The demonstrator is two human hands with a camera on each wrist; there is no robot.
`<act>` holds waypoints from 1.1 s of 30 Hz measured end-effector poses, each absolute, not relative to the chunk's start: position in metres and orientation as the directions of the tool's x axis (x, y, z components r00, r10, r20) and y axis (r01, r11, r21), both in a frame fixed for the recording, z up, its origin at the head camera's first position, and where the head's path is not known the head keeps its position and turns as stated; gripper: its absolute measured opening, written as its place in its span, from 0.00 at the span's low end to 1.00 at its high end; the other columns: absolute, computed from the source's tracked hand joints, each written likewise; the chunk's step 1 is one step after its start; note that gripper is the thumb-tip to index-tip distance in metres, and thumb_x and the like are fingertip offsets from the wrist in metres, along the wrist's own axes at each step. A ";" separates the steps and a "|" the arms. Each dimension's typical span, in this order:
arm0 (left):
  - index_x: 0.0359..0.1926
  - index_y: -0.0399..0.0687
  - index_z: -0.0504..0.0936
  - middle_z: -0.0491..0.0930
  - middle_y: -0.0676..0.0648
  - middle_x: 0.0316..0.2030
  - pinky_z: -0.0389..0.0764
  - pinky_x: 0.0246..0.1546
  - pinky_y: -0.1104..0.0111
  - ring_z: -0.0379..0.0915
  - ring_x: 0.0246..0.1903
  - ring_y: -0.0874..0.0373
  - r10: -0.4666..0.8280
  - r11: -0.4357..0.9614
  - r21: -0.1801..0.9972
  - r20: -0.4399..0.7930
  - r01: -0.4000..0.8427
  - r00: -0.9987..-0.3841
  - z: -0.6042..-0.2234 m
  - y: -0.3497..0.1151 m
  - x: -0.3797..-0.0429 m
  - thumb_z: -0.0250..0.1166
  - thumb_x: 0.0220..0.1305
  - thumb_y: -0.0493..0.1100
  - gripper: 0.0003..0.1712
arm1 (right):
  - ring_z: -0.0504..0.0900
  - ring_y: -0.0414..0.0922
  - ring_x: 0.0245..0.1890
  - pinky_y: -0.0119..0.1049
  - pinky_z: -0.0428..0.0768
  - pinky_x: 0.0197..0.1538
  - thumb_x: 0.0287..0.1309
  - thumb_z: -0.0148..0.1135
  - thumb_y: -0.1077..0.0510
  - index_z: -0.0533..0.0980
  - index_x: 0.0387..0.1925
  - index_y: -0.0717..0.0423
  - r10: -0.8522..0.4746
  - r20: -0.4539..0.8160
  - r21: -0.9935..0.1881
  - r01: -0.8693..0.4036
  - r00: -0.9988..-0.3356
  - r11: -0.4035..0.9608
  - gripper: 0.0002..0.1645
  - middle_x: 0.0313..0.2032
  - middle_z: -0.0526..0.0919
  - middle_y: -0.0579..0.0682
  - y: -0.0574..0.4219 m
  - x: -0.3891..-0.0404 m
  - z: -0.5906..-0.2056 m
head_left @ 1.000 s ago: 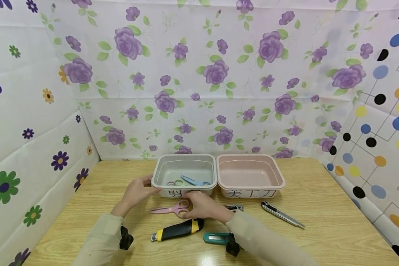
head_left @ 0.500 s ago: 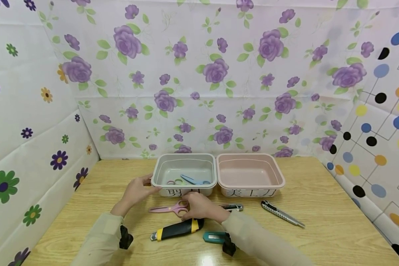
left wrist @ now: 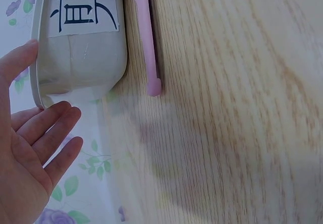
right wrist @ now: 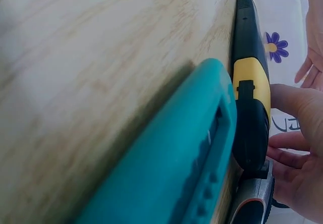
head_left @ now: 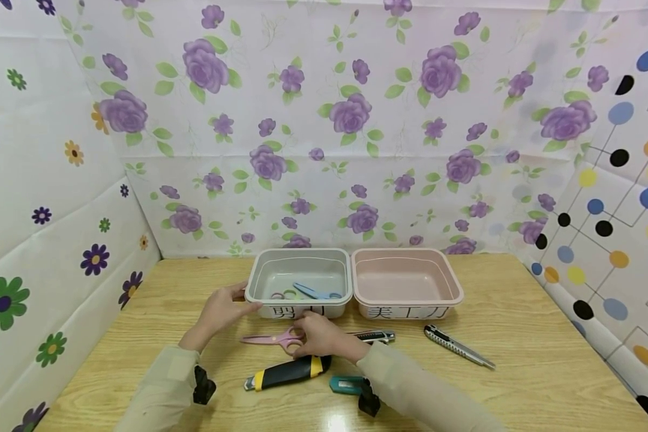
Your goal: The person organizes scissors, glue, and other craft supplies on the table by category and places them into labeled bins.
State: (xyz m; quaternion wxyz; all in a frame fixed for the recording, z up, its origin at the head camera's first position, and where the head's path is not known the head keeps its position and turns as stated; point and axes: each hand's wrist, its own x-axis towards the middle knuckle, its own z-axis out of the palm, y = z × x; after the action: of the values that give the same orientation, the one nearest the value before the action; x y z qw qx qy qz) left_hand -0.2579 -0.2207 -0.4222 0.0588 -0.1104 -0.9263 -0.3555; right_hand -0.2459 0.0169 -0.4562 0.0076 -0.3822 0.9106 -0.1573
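Note:
Pink scissors (head_left: pixel 267 339) lie on the table in front of the grey bin (head_left: pixel 335 309), blades toward the left. My right hand (head_left: pixel 324 337) holds them at the finger loops, thumb toward me and fingers on the far side. In the right wrist view that hand (right wrist: pixel 303 148) appears behind the cutters and hides the scissors. With fingers loosely extended, my left hand (head_left: pixel 222 313) touches the bin's left front corner. The left wrist view has its thumb (left wrist: pixel 25 57) on the rim. Blue scissors (head_left: pixel 315 292) and a green-and-pink pair's handles (head_left: pixel 288 294) are inside the bin.
A pink bin (head_left: pixel 407 309) stands right of the grey one; both carry labels. Around my right arm lie a black-and-yellow cutter (head_left: pixel 286 373), a teal cutter (head_left: pixel 345 385) and a silver cutter (head_left: pixel 380 336). Another silver cutter (head_left: pixel 459 347) lies farther right.
My right hand and the pink scissors have shifted slightly left along the table, with the right forearm following. My left hand stays at the bin's corner.

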 end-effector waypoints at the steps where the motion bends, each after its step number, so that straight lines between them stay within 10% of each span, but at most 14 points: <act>1: 0.59 0.33 0.68 0.79 0.36 0.44 0.75 0.43 0.52 0.76 0.44 0.45 0.163 0.723 0.646 0.186 0.246 -0.969 -0.422 -0.221 -0.258 0.68 0.50 0.55 0.41 | 0.70 0.36 0.32 0.24 0.71 0.33 0.38 0.73 0.45 0.80 0.41 0.55 -0.705 0.106 -0.287 -0.701 -0.701 0.653 0.27 0.35 0.76 0.47 0.017 -0.246 -0.457; 23: 0.58 0.33 0.69 0.79 0.36 0.44 0.75 0.44 0.51 0.76 0.44 0.44 0.167 0.716 0.651 0.192 0.253 -0.967 -0.424 -0.220 -0.259 0.68 0.50 0.55 0.41 | 0.69 0.37 0.27 0.28 0.70 0.28 0.33 0.71 0.41 0.75 0.25 0.49 -0.653 0.144 -0.168 -0.668 -0.744 0.725 0.21 0.28 0.70 0.42 0.020 -0.237 -0.450; 33: 0.59 0.32 0.68 0.78 0.35 0.45 0.74 0.45 0.51 0.76 0.45 0.43 0.159 0.720 0.652 0.180 0.238 -0.971 -0.422 -0.220 -0.258 0.67 0.51 0.56 0.42 | 0.64 0.38 0.26 0.25 0.66 0.27 0.32 0.71 0.41 0.71 0.23 0.48 -0.727 0.220 0.010 -0.743 -0.651 0.669 0.22 0.28 0.66 0.43 0.029 -0.227 -0.439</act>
State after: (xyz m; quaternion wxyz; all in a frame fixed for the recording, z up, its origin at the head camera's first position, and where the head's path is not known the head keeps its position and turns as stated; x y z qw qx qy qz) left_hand -0.2579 -0.2205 -0.4216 0.0555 -0.1072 -0.9256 -0.3587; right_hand -0.2268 0.0290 -0.4390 -0.1031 -0.4049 0.9076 -0.0404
